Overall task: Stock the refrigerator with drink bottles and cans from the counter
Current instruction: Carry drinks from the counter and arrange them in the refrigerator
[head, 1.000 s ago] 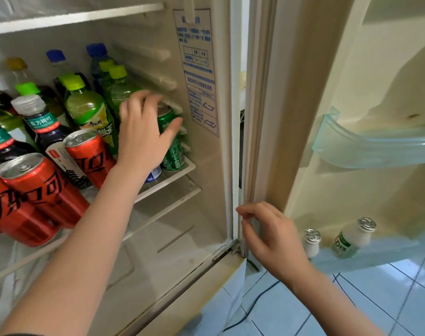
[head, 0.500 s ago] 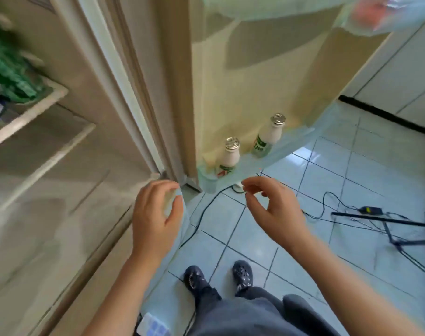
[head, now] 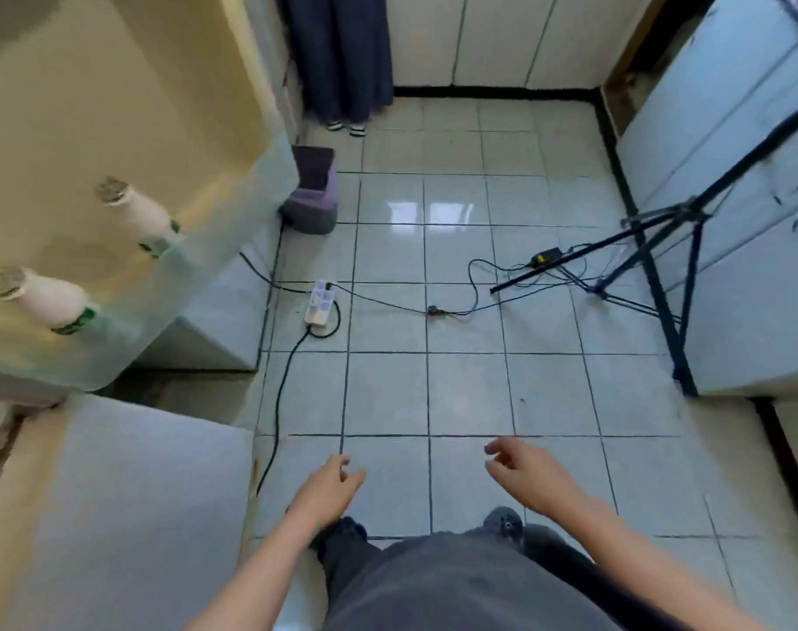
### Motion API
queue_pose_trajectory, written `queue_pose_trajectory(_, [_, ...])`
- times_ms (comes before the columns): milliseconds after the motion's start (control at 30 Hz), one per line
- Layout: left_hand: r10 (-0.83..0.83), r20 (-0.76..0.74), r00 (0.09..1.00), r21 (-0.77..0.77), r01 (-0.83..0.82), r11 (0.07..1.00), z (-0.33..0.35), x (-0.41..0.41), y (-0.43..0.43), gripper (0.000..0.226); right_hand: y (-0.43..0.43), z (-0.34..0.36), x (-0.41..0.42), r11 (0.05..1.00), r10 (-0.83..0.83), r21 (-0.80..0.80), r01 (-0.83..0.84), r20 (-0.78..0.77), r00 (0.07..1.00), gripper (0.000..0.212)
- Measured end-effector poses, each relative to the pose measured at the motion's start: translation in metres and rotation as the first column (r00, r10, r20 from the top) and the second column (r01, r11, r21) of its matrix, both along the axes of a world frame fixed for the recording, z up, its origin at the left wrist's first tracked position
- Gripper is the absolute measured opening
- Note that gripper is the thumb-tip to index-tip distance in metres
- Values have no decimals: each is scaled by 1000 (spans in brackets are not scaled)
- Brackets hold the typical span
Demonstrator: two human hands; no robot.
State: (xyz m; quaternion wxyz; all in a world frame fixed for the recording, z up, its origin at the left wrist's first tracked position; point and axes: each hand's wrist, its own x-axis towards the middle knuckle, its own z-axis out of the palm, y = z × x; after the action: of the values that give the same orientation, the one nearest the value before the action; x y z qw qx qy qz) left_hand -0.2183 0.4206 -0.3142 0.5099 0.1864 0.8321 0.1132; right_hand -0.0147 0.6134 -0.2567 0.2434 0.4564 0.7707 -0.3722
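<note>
1. Head view, the hands: the left hand (head: pixel 329 489) and the right hand (head: pixel 524 475) hang low over the tiled floor (head: pixel 433 380). Both have their fingers loosely curled and apart, and neither holds anything. They are near each other but do not touch.

2. Head view, the task's things: no can or bottle is within reach of either hand. The only drinks in sight are two white bottles (head: pixel 135 211) in the translucent door shelf (head: pixel 183 284) of the open refrigerator door (head: pixel 115 107), up and to the left of the left hand and well apart from it. They stand side by side in the shelf. Their foil caps point to the upper left of the picture and their long axes run down toward the lower right. That slant is probably the wide lens, so they are likely upright.

3. Head view, the step: with empty hands and the gaze on the floor, this looks like the walk to fetch the next drinks. The counter's stock is not visible.

4. Head view, the next move: it calls for finding the counter, gripping a bottle or can round its body, and carrying it upright to the shelves. A power strip (head: pixel 319 305) and its cables lie ahead of the left hand. A tripod (head: pixel 661 248) stands ahead and to the right of the right hand. Either could catch a foot.
</note>
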Motion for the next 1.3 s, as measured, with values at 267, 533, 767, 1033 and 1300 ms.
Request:
queue_pose_trajectory(267, [-336, 53, 940, -76, 340, 937, -21, 164, 136, 18, 70, -38, 253, 964, -247, -39, 264, 253, 936, 28])
queue_pose_trajectory(533, [-709, 46, 704, -115, 709, 696, -10, 252, 278, 37, 90, -37, 391, 615, -771, -33, 788, 186, 609, 24])
queue_pose_trajectory(767, [-888, 21, 460, -189, 874, 448, -25, 301, 416, 41, 98, -57, 439, 175, -963, -89, 981, 192, 190, 30])
queue_pose_trajectory(1033, [-969, -8, 246, -127, 961, 245, -31, 416, 611, 39, 178, -34, 510, -218, -974, -52, 975, 80, -213, 12])
queue_pose_trajectory(1300, [-998, -47, 29, -15, 999, 29, -7, 572, 743, 38, 233, -31, 551, -348, -937, -44, 936, 19, -348, 29])
